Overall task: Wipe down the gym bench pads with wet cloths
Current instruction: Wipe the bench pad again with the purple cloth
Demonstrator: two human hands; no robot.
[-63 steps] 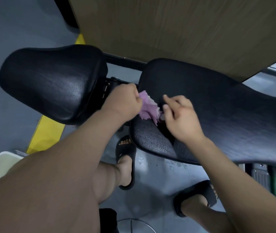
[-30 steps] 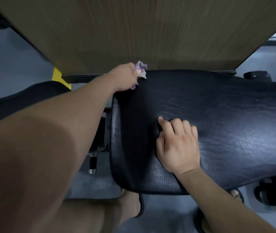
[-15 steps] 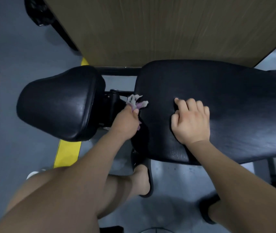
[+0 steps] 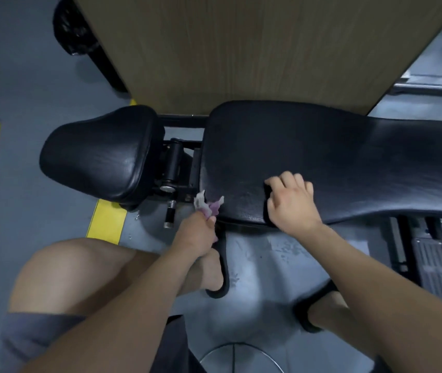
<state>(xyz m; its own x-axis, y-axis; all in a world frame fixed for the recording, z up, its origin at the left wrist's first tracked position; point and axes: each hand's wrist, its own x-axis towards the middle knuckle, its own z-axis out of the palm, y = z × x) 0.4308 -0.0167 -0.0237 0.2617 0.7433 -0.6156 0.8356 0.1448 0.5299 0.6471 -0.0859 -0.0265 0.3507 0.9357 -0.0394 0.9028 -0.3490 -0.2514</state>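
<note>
L hand (image 4: pixel 197 234) clenched round crumpled purple-white cloth (image 4: pixel 210 205), which touched back pad (image 4: pixel 322 157) corner just beyond its knuckles. R hand (image 4: pixel 291 203) rested on same pad, fingers bent; couldn't tell if gripping anything. Seat pad (image 4: pixel 98 154) lay left of L hand.

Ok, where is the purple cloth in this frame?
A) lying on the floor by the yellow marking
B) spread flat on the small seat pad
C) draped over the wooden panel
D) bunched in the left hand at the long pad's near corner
D: the left hand grips the bunched cloth against the near left corner of the long pad, while the right hand rests on the pad's top.
</note>
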